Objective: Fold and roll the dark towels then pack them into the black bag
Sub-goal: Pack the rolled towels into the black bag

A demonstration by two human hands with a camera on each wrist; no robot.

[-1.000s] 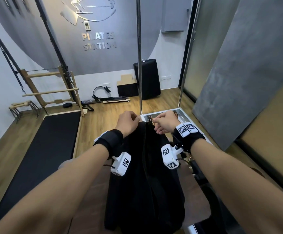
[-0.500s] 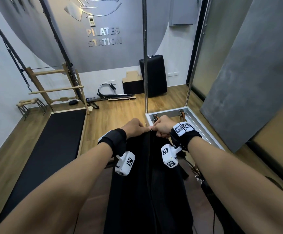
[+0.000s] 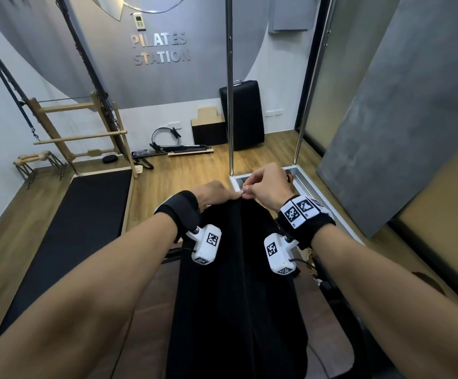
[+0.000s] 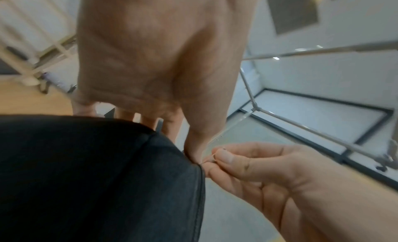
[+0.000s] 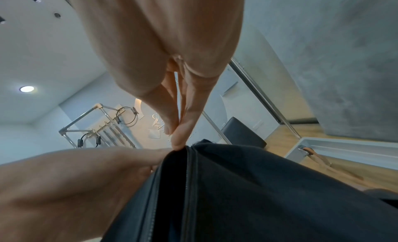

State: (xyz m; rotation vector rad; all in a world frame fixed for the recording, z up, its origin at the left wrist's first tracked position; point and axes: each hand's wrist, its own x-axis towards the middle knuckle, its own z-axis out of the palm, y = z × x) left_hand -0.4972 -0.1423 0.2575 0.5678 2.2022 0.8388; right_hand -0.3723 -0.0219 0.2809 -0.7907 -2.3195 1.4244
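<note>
A dark towel (image 3: 238, 283) hangs lengthwise, folded in half, from both hands at the middle of the head view. My left hand (image 3: 217, 194) pinches one top corner and my right hand (image 3: 263, 187) pinches the other, fingertips touching. In the left wrist view my left hand (image 4: 193, 153) holds the towel (image 4: 96, 177) at its hemmed corner, while the right hand (image 4: 237, 162) pinches just beside it. The right wrist view has my right hand (image 5: 176, 140) closed on the towel's (image 5: 247, 186) top edge against the left hand (image 5: 75, 177). I cannot make out the black bag.
A metal reformer frame (image 3: 304, 181) with upright poles (image 3: 230, 105) stands just beyond the hands. A black mat (image 3: 72, 228) lies on the wooden floor to the left. A black upright cushion (image 3: 243, 113) and a wooden ladder frame (image 3: 80, 132) stand near the back wall.
My hands have come together, closing the gap between the towel's two top corners, and have risen slightly. The towel now hangs narrower, its halves laid against each other.
</note>
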